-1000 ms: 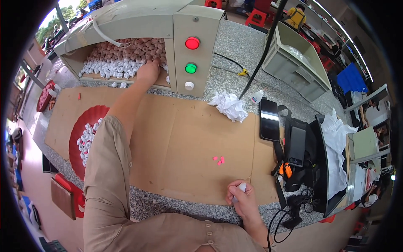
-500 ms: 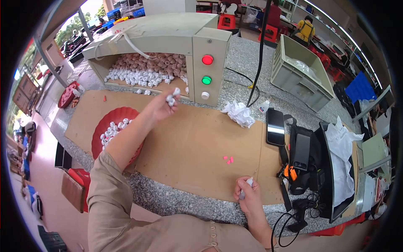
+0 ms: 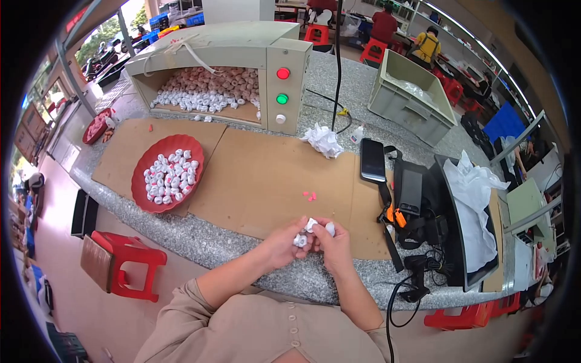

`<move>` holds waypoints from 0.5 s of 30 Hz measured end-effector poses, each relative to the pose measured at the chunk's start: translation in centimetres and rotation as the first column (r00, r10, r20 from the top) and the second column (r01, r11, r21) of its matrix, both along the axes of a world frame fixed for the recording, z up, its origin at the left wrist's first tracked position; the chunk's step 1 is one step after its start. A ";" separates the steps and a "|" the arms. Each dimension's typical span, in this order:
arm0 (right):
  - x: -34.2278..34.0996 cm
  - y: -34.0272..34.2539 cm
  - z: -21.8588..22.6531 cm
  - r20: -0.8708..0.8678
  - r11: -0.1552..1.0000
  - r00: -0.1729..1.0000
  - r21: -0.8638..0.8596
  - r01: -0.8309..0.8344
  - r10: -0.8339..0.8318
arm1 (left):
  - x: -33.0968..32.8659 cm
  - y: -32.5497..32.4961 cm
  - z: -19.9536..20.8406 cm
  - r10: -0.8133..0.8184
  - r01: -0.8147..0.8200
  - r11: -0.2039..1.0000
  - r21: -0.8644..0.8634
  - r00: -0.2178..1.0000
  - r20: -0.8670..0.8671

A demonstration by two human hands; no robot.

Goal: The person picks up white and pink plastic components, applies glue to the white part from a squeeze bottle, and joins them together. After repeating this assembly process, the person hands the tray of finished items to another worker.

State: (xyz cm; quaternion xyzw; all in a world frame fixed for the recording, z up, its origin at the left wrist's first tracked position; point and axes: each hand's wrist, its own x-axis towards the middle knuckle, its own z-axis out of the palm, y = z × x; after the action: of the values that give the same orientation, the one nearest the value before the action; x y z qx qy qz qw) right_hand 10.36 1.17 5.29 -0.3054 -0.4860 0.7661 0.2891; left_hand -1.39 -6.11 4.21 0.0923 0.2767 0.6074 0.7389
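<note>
My left hand [image 3: 282,247] and my right hand [image 3: 336,249] meet over the bench's near edge. Closed fingers of the left hold small white rounded pieces [image 3: 300,241]; one more white piece [image 3: 310,225] sits between the two hands. In my right hand is a small whitish squeeze bottle [image 3: 330,228], mostly covered by the fingers. Beyond the hands, several pink bits [image 3: 310,196] lie on the cardboard [image 3: 266,175]. To the left stands a red scalloped bowl [image 3: 189,145] with many white pieces, some showing pink.
A beige open-fronted machine [image 3: 284,54] holds rows of white and pinkish pieces. Crumpled paper [image 3: 324,141], a small bottle [image 3: 357,134], a phone [image 3: 372,160], a black tray [image 3: 445,181] and cables [image 3: 417,279] lie rightward. A grey crate [image 3: 411,106] stands behind; a red stool [image 3: 136,260] is at left.
My left hand has come back from in front of the machine, carrying white pieces to my right hand. My right hand has moved slightly left and up, still gripping the bottle.
</note>
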 end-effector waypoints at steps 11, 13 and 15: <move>-0.5 -0.6 0.0 -0.134 0.981 0.991 -0.193 0.004 -0.030 | 1.0 -0.1 0.6 0.168 -0.169 0.985 0.023 0.939 -0.301; -0.8 -0.6 0.8 -0.120 0.981 0.992 -0.196 0.004 -0.027 | 0.9 0.3 0.0 0.175 -0.168 0.984 0.051 0.959 -0.224; 0.2 0.9 -0.3 -0.162 0.977 0.987 -0.208 -0.055 0.021 | 0.2 0.9 -0.8 0.197 -0.182 0.972 0.151 0.976 -0.091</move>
State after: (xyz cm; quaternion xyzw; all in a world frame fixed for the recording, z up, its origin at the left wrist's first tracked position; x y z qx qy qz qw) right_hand 10.57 2.08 5.00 -0.2628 -0.3830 0.8408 0.2779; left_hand -1.22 -5.20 3.44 0.1497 0.2787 0.6876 0.6536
